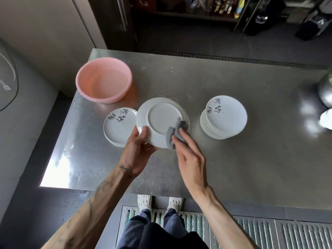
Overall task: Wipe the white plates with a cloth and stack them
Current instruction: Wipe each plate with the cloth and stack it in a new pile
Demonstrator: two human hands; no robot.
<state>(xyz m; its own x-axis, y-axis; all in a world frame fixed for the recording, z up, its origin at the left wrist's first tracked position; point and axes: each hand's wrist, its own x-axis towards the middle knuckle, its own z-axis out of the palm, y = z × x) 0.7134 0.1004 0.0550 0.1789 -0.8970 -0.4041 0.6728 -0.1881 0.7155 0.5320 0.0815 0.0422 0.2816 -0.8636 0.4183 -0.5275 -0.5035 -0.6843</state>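
Note:
My left hand (137,151) grips the near left rim of a white plate (159,119), held above the steel table (233,159) with its underside facing me. My right hand (190,157) presses a grey cloth (177,133) against the plate's lower right rim, its fingers wrapped in the cloth. A low stack of white plates with black brush writing (118,126) lies to the left, partly hidden by the held plate. A taller stack of the same plates (223,117) stands to the right.
A pink plastic basin (104,81) holding water stands at the table's back left. A shiny metal vessel (326,90) and a white object (327,118) sit at the right edge. The table's near edge runs just above my feet.

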